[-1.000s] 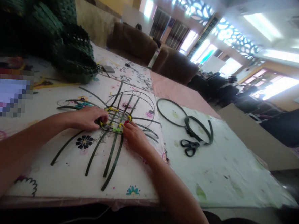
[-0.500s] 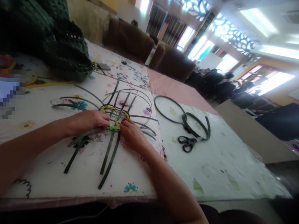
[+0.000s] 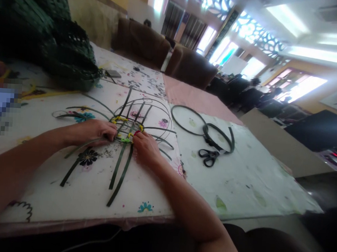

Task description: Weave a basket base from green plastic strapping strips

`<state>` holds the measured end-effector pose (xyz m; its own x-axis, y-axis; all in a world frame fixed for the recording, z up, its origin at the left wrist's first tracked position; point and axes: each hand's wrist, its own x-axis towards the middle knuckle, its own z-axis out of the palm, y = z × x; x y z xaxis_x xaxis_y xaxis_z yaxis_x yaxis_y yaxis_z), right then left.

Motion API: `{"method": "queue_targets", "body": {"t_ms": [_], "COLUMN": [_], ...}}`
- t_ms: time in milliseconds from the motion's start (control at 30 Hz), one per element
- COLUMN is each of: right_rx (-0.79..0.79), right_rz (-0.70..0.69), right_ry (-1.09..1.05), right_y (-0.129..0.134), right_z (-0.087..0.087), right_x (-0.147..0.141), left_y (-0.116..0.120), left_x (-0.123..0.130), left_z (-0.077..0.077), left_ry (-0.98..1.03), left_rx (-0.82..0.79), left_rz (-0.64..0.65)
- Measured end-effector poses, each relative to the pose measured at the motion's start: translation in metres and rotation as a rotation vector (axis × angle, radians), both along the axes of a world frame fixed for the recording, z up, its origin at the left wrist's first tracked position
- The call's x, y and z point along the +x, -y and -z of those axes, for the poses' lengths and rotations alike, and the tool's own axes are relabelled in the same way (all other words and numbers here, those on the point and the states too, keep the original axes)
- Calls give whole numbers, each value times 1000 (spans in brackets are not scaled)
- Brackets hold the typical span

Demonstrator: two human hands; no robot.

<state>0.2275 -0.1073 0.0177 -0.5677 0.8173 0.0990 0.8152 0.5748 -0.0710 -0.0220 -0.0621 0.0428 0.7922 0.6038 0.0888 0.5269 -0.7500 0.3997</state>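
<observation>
A flat weave of dark green strips [image 3: 134, 123] lies on the flowered tablecloth, its long strip ends fanning out on all sides. Bits of yellow tie [image 3: 119, 119] and a bright green tie [image 3: 125, 140] sit along its edges. My left hand [image 3: 101, 131] is closed at the weave's left edge, fingers curled on a green strip. At the near right corner my right hand [image 3: 144, 145] pinches the weave's edge, beside a small red piece [image 3: 137, 133]. Both sets of fingertips are partly hidden.
To the right lie black-handled scissors [image 3: 208, 157], a coiled green strip [image 3: 231, 143] and a thin hoop [image 3: 195, 134]. Dark green woven baskets [image 3: 75, 69] stand at the back left. Brown chairs [image 3: 143, 41] stand behind the table, and people sit farther off.
My left hand has shifted left along the weave, and the lower-left strip ends have swung outward. My right hand stays at the same corner. The whole view has shifted slightly.
</observation>
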Motion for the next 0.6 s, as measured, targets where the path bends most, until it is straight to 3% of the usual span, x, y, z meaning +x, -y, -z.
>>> {"method": "queue_targets", "body": {"t_ms": [100, 167, 300, 433, 600], "right_rx": [-4, -6, 1, 1, -22], "right_rz": [-13, -15, -19, -26, -6], "right_ry": [16, 25, 20, 11, -2], "right_y": [0, -1, -1, -1, 1], "right_z": [-1, -2, -3, -5, -7], "right_x": [0, 0, 0, 0, 2], "left_y": [6, 6, 5, 8, 10], "left_x": [3, 3, 8, 22, 29], "left_z": [-8, -10, 0, 11, 9], "left_ry": [-59, -81, -86, -75, -108], "left_rx": [-101, -94, -8, 75, 65], "left_rz": [45, 1, -51, 56, 22]}}
